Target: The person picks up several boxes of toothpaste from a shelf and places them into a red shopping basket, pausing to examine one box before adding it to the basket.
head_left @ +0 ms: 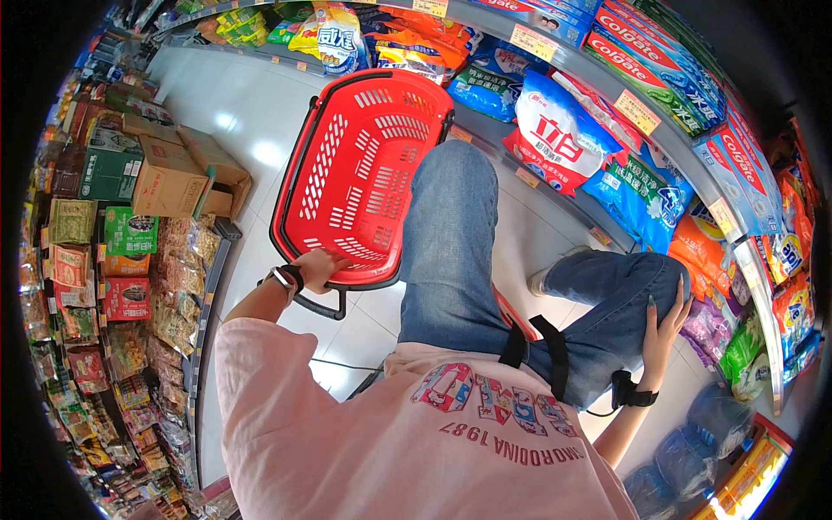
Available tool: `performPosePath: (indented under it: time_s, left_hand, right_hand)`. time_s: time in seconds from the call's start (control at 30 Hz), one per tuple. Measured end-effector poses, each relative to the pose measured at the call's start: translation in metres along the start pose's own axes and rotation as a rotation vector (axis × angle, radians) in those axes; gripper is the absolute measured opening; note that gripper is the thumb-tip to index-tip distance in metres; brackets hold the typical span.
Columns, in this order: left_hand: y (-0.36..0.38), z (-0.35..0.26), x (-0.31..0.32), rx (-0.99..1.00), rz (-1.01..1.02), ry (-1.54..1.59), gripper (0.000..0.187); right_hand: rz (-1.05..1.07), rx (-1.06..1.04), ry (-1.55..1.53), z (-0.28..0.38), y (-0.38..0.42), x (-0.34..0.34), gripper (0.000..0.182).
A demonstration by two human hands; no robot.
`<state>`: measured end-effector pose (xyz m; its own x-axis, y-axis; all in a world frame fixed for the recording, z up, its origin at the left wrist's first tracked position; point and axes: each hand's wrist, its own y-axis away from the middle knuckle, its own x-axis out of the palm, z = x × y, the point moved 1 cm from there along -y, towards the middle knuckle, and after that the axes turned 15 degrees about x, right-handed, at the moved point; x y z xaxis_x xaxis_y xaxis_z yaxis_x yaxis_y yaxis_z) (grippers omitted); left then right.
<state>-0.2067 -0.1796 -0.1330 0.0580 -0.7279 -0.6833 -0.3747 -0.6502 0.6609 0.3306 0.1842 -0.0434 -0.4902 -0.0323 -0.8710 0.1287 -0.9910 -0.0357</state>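
The red plastic shopping basket (394,108) stands on the floor in front of me, its slotted inside showing no goods. My left hand (319,268), with a watch at the wrist, is curled over the basket's near rim. A black handle lies along the basket's left side. Across to the right, my right hand (666,334) rests on my bent knee with its fingers apart, holding nothing. A black band circles that wrist. My other knee, in blue jeans (451,225), is beside the basket's right side.
Detergent bags (559,130) line the low shelf ahead and right, below Colgate toothpaste boxes (637,52). Packaged food (126,299) and cardboard cartons (169,178) fill the left shelves. Large clear-blue bottles (685,459) stand at lower right. White tiled floor (234,104) runs between the shelves.
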Motion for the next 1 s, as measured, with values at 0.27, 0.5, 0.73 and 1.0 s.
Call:
performPosePath:
  time_s: [0.27,0.5,0.73,1.0]
  left_hand:
    - [0.0004,-0.0017,-0.0025,-0.016,-0.006,0.027,0.077]
    - [-0.0001,-0.0007,-0.0002,-0.024,0.013,0.015,0.078]
    - [-0.0012,0.0000,-0.0001,-0.037,0.040,0.020,0.079]
    - [-0.0002,-0.0004,-0.0005,0.000,0.007,-0.005,0.077]
  right_hand:
    - [0.003,-0.010,0.008,-0.0033,-0.0005,0.0009,0.063]
    - [0.008,-0.016,0.008,-0.0035,-0.0002,0.0005,0.063]
    - [0.002,-0.014,0.010,-0.0035,-0.0002,0.0006,0.063]
    - [0.010,0.001,0.007,-0.0014,0.0001,-0.0004,0.063]
